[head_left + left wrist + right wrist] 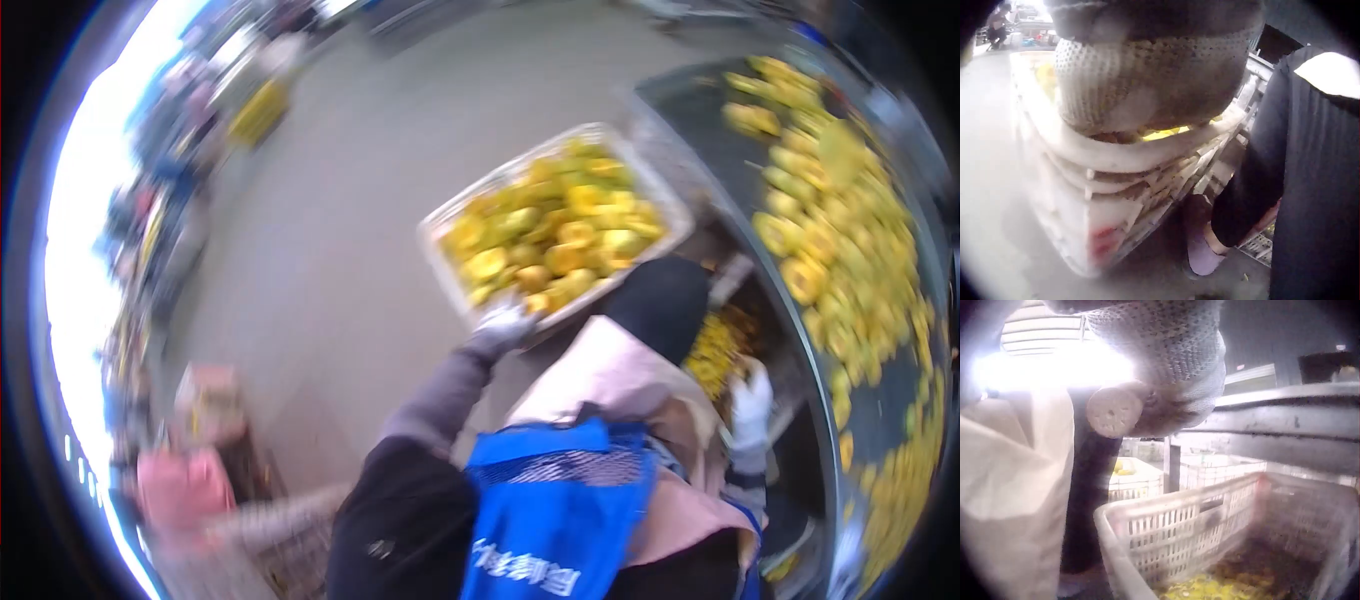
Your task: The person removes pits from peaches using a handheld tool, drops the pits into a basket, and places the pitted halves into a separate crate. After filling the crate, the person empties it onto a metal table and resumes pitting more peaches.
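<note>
Left hand (500,328), gloved, fingers hooked over near rim of white crate (445,232). Crate held up off floor, just left of belt (700,110), packed with yellow fruit pieces (560,225). Right hand (1172,356) low, fingers curled round white handle (1113,412), above 2nd crate (1166,531).

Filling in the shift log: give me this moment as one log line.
left hand: grips rim of crate of yellow fruit | right hand: holds white handle | beneath it: second crate
</note>
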Demonstrator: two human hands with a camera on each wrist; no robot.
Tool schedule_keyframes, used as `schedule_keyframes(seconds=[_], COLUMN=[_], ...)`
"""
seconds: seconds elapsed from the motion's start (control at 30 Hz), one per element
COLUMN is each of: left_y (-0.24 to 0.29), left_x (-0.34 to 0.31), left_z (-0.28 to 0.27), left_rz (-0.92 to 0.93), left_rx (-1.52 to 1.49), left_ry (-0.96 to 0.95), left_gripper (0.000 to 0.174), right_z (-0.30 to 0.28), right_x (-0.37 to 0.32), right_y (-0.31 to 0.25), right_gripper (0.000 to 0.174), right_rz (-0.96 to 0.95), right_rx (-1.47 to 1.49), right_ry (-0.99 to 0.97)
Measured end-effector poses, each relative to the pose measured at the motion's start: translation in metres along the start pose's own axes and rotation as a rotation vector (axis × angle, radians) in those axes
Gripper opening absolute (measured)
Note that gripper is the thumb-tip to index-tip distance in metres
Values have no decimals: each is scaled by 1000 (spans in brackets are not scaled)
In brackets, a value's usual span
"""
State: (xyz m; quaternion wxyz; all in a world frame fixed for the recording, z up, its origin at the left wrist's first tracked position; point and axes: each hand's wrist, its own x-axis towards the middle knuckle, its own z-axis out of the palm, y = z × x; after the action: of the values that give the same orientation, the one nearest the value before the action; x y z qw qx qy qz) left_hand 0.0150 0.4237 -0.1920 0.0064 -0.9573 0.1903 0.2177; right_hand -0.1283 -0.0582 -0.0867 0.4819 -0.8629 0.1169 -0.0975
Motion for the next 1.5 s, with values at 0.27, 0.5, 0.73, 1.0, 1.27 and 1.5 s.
schedule_keyframes(seconds=[0.27,0.5,0.73,1.0,1.27,1.5], left_y=[-67,28,253,429,468,417], left_x=[59,139,95,29,28,32], left_z=[-66,-240,-303,-278,-234,-212], left_rz=[410,95,686,864,839,542], left_rx=[-330,-571,-943,-1178,-1632,-1974], left_ry=[-201,368,227,-374,-734,-665], left_gripper=[37,33,26,30,63,52], right_z=[-80,-249,-344,-312,-157,-89], right_x=[-48,-65,-66,-34,-30,-37], right_y=[-76,-36,44,46,-69,-76], right_gripper=[38,35,59,64,48,35], right_rz=[89,450,885,791,303,183], right_rx=[-75,-549,-597,-538,662,779], right_ry=[158,553,249,279,537,572])
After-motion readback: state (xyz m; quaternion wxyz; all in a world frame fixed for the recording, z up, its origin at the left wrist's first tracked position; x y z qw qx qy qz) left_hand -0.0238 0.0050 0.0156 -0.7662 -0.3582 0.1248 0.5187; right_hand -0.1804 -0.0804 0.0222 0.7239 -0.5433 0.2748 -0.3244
